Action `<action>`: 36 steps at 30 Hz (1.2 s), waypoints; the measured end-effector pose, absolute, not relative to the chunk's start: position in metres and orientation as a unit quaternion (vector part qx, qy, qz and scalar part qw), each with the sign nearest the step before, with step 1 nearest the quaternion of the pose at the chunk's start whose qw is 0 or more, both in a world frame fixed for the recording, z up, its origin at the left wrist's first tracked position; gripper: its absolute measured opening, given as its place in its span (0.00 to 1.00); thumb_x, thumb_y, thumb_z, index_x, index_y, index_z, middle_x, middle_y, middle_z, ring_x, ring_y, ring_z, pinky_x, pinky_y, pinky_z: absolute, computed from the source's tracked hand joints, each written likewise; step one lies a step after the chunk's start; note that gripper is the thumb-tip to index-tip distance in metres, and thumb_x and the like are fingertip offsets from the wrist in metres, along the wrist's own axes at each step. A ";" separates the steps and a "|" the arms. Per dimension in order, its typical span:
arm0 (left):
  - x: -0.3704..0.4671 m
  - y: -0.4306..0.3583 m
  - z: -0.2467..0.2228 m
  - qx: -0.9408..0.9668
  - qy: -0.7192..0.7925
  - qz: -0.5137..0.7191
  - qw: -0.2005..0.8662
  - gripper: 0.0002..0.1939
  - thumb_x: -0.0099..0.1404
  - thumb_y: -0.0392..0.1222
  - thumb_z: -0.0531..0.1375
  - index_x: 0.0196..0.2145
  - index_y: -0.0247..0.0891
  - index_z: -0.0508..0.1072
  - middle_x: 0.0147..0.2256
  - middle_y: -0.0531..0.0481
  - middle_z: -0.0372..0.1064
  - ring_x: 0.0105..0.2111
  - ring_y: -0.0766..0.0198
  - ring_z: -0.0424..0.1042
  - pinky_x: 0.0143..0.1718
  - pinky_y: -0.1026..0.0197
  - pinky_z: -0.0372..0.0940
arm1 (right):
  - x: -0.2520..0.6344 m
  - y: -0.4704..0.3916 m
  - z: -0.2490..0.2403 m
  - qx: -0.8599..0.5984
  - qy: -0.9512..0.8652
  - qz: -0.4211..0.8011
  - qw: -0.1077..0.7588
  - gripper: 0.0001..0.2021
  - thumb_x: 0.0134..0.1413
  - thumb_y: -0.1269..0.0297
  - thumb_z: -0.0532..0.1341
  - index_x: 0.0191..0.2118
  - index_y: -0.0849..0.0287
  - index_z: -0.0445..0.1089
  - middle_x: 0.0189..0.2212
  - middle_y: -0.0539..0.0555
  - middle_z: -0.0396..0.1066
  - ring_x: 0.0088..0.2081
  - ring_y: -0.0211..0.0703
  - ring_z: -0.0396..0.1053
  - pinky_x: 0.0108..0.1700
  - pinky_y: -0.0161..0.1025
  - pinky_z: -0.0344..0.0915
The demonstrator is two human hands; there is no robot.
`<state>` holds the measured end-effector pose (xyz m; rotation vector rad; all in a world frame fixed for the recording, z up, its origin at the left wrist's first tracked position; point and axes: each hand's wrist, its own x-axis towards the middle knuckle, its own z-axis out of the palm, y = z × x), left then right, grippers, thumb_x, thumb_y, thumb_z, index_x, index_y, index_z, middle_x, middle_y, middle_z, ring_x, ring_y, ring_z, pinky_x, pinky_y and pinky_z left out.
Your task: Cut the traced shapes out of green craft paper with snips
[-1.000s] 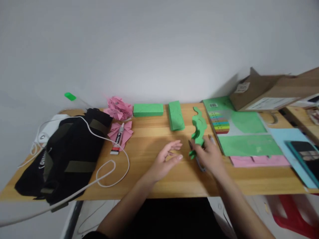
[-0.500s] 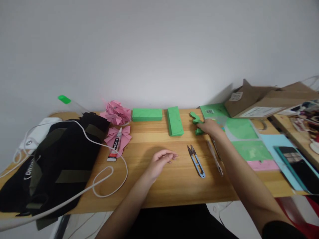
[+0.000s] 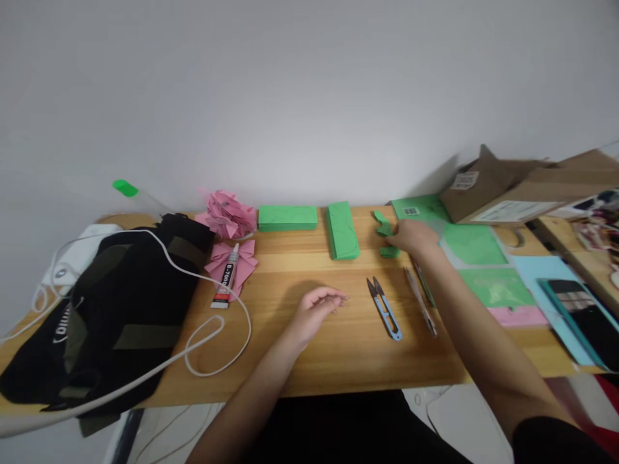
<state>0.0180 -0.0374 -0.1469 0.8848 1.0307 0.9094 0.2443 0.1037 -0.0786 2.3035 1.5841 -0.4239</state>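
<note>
My left hand [image 3: 319, 310] hovers over the middle of the wooden table, fingers curled in against the thumb, with nothing visible in them. To its right lie blue thread snips [image 3: 384, 309], blades pointing away from me. My right hand [image 3: 414, 236] reaches to the back right, fingertips drawn together at the green paper scraps [image 3: 385, 225]. Whether it grips a scrap is hidden by the fingers. Another green scrap [image 3: 389, 252] lies just below the fingertips. A stack of green paper [image 3: 343, 231] stands to the left of the scraps, with a second green stack [image 3: 287, 219] farther left.
Pink folded-paper flowers [image 3: 226, 216] and a glue tube [image 3: 225, 278] sit on the left, near a black bag [image 3: 120, 309] and a looping white cable [image 3: 250, 322]. Pens [image 3: 420, 301] lie by my right forearm. A cardboard box [image 3: 512, 193] and a phone [image 3: 583, 316] are at right.
The view has shifted slightly. My right hand has drawn a little to the right from the upper green scrap, while my left hand keeps its place and shape.
</note>
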 end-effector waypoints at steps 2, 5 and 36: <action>0.019 -0.037 -0.147 0.395 0.461 0.407 0.683 0.08 0.57 0.43 0.65 0.32 0.36 0.80 0.35 0.44 0.79 0.36 0.59 0.74 0.38 0.60 0.66 | 0.246 0.107 -0.077 0.791 0.566 -0.162 0.164 0.17 0.65 0.60 0.62 0.56 0.59 0.69 0.54 0.59 0.71 0.50 0.51 0.73 0.49 0.52 0.73; 0.019 -0.037 -0.147 0.396 0.461 0.406 0.683 0.07 0.57 0.42 0.65 0.32 0.36 0.80 0.34 0.44 0.79 0.36 0.59 0.74 0.37 0.60 0.65 | 0.250 0.113 -0.078 0.777 0.578 -0.179 0.172 0.16 0.65 0.60 0.62 0.56 0.59 0.69 0.54 0.59 0.71 0.49 0.50 0.73 0.49 0.52 0.73; 0.020 -0.034 -0.148 0.381 0.462 0.421 0.681 0.03 0.56 0.36 0.63 0.29 0.36 0.79 0.32 0.45 0.78 0.34 0.62 0.74 0.35 0.62 0.66 | 0.251 0.121 -0.100 0.785 0.572 -0.215 0.106 0.16 0.65 0.60 0.62 0.56 0.59 0.70 0.54 0.59 0.71 0.49 0.51 0.73 0.49 0.52 0.73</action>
